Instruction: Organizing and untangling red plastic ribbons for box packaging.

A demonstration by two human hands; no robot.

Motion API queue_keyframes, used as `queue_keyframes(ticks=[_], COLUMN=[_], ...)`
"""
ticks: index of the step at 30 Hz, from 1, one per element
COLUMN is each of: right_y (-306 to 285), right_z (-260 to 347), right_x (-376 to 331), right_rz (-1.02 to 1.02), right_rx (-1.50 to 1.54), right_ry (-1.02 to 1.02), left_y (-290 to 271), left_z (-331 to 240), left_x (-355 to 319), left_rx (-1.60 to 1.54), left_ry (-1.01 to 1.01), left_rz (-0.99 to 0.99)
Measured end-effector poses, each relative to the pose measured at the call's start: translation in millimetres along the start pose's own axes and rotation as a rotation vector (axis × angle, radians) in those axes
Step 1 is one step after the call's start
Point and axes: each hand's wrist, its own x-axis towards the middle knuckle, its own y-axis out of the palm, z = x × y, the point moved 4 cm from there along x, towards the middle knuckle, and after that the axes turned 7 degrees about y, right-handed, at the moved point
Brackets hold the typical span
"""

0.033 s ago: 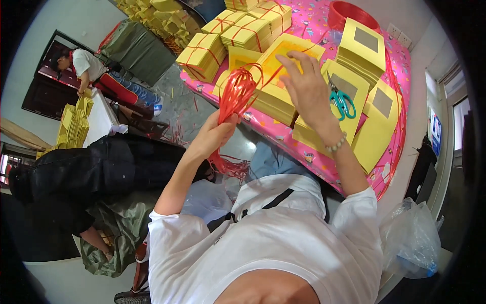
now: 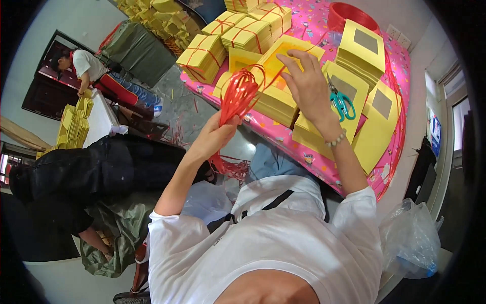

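My left hand is closed around a looped bundle of shiny red plastic ribbon. Loops rise above the fist, and loose ends hang below it. My right hand is raised over the table, fingers curved and apart. A thin red strand runs from the bundle toward its thumb; whether the fingers touch it cannot be told. Beneath lie stacks of yellow paper sleeves, one with an orange-tinted opening on top. Teal-handled scissors rest on a yellow stack with a grey window, beside my right wrist.
Yellow bundles tied with red ribbon stand at the table's far left. A red ribbon roll sits at the far right on the pink cloth. One person works at a white table; another, in dark clothes, bends at my left.
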Motion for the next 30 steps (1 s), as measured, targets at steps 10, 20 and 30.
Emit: queue_keyframes(ticks=[10,20,30], right_y=[28.4,24.6,13.3], right_z=[-4.5,44.1,49.0], right_x=[3.0,9.3,19.5], right_rz=[0.268,0.204,0.187], right_rx=[1.199,1.66,1.47], right_ry=[0.63,0.903,0.714], left_y=[14.4,29.6,42.6], left_z=[-17.4,-15.8,-23.4], left_x=[14.6,40.4,39.7], left_rx=[0.376,0.284,0.224], left_ry=[0.514,0.781,0.726], left_rz=[-0.126,-0.359,-0.309])
